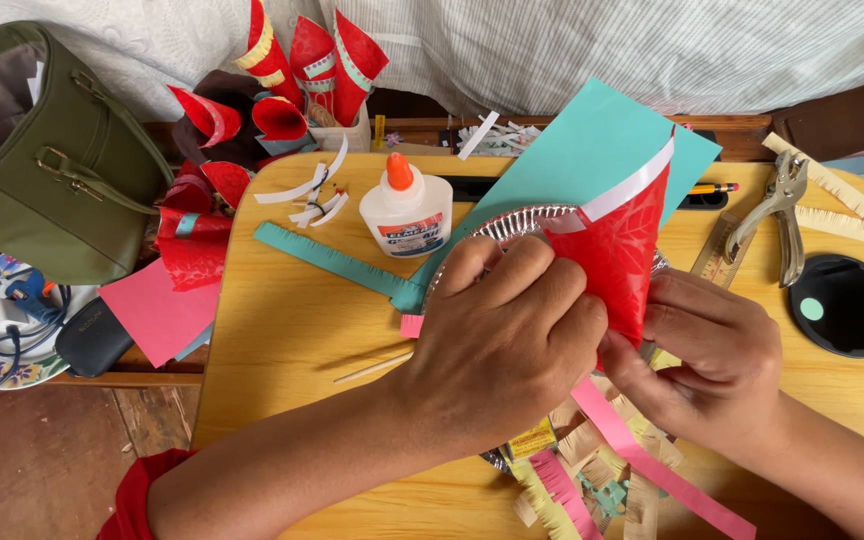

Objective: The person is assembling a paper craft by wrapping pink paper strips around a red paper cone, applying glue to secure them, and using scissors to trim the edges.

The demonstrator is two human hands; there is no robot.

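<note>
1. On the yellow table (282, 330), centre: both hands work a red paper cone (620, 250) with a white strip along its top edge.
2. Left hand (500, 335): fingers curled together, pressing the cone's left side.
3. Right hand (714, 362): thumb and fingers pinched on the cone's lower tip.
4. Cone sits over a foil plate (517, 225) and a teal paper sheet (592, 140).
5. Glue bottle (407, 208) stands just left; hole punch (777, 215) lies well to the right.
6. More red cones (307, 65) stand at the back.

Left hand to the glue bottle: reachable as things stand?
Probably yes, once freed. The glue bottle stands upright just beyond the left hand with bare table between, but that hand is now pressed on the red cone.
</note>
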